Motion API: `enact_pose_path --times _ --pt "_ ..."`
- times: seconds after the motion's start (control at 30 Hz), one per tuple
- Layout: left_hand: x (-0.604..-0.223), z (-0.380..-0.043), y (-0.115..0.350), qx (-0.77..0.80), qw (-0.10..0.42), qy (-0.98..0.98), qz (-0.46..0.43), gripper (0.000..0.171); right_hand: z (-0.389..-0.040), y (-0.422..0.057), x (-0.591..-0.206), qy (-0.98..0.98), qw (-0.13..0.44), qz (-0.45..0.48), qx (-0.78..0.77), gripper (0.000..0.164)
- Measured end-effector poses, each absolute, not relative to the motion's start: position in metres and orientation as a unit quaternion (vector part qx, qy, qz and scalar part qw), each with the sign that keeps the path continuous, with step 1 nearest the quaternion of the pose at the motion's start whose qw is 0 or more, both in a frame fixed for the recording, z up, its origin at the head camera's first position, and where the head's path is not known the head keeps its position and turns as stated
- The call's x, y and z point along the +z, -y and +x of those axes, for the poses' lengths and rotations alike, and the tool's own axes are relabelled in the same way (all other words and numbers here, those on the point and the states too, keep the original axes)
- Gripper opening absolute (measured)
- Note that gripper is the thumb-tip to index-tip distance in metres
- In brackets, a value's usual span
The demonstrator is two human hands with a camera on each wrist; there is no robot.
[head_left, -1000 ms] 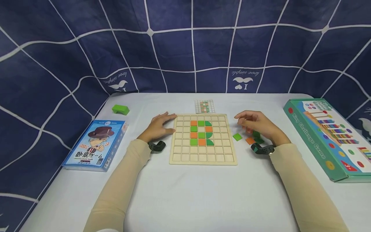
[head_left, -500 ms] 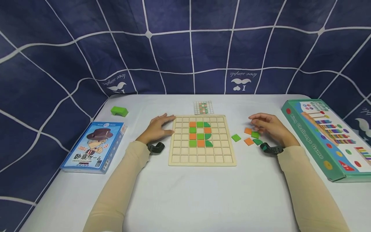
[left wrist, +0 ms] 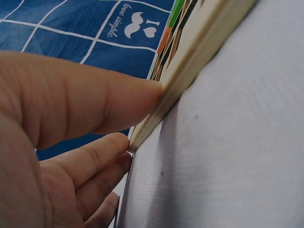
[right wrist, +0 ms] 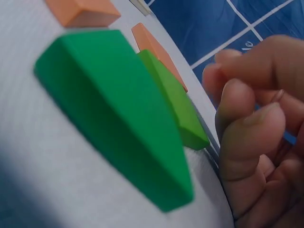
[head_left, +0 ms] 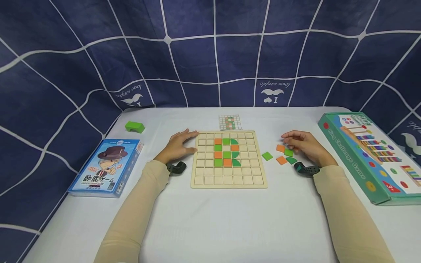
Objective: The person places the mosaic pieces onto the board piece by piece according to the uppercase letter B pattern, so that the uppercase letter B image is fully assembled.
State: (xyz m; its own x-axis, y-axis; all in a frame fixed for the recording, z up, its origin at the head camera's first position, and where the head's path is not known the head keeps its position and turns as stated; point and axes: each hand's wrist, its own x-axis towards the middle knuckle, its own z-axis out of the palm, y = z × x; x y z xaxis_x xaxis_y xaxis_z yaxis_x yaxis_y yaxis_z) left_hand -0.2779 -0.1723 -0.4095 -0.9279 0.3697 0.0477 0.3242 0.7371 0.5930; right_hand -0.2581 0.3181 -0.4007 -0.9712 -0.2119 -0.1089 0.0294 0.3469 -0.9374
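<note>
In the head view a wooden grid board [head_left: 229,181] lies flat on the table. Orange squares, light green squares and dark green rounded pieces sit in its middle cells. My left hand [head_left: 175,148] rests at the board's left edge, thumb and fingers extended; the left wrist view shows the thumb [left wrist: 128,97] touching the rim. My right hand [head_left: 304,145] hovers beside loose tiles, fingers loosely bent, with nothing visible between them. Near it lie a dark green leaf-shaped piece [right wrist: 114,104], a light green square [head_left: 288,153] and orange squares [head_left: 281,160]. Another light green square [head_left: 267,156] lies closer to the board.
A small pattern card [head_left: 230,122] lies behind the board. On the left are a blue game box [head_left: 105,168] and a green arch block [head_left: 135,127]. A large green game box [head_left: 371,157] stands at the right. A dark blue grid curtain [head_left: 197,58] hangs behind the table.
My right hand has moved right from over the loose tiles, uncovering them, then stayed nearly still. The left hand keeps its place at the board's edge. The filled cells look the same.
</note>
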Motion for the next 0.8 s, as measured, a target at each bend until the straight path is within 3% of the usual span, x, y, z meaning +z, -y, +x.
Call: enact_pose_path --times 0.33,0.8 --pt "-0.4088 -0.2781 0.1726 0.312 0.041 -0.931 0.185 0.072 -0.2576 -0.3131 -0.4014 -0.879 0.086 -0.109 -0.456 0.035" --pt "-0.4087 -0.2777 0.1727 0.313 0.039 -0.931 0.186 0.072 -0.2598 -0.3095 -0.4013 -0.893 0.097 -0.101 -0.428 0.040"
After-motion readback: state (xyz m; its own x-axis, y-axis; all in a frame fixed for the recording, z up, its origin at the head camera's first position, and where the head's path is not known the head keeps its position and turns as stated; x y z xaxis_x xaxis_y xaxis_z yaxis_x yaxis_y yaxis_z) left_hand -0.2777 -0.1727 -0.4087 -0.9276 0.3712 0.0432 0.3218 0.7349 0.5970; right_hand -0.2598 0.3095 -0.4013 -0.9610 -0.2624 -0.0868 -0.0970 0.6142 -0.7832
